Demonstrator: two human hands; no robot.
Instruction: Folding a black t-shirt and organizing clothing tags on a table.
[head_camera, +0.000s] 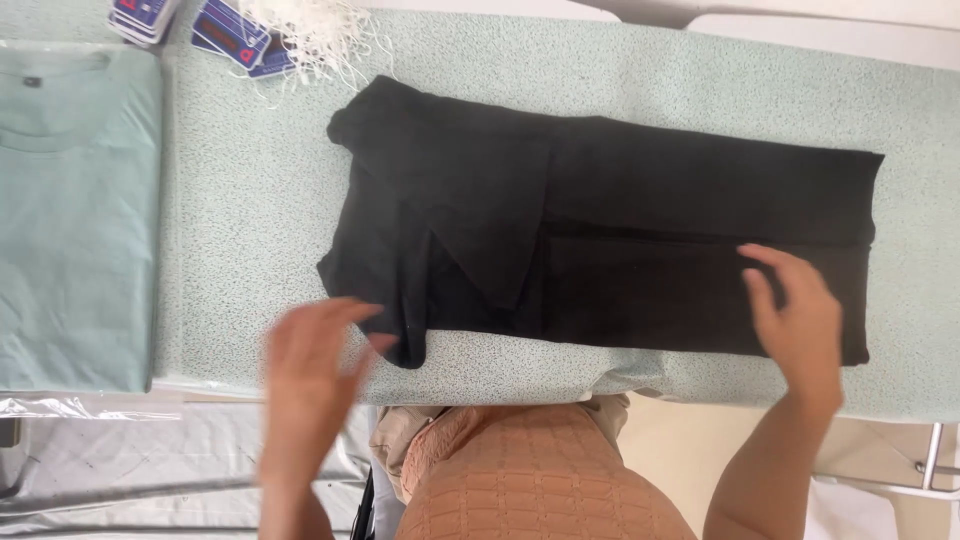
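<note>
On a speckled pale green surface (250, 200), a folded black garment (600, 230) lies across the middle. A folded pale green shirt (75, 220) sits at far left. The right hand (800, 320), open, rests flat on the garment's near right end. The left hand (310, 365), open and blurred, touches its near left corner. Blue tags (230, 35) lie at the far edge.

Left hand (312, 368) motion-blurred, fingers indistinct; green folded shirt (75, 220) cut off by left edge; blue tags (232, 35) clipped at top edge, print too small; right hand (797, 315) covers garment's (600, 230) near-right corner.
</note>
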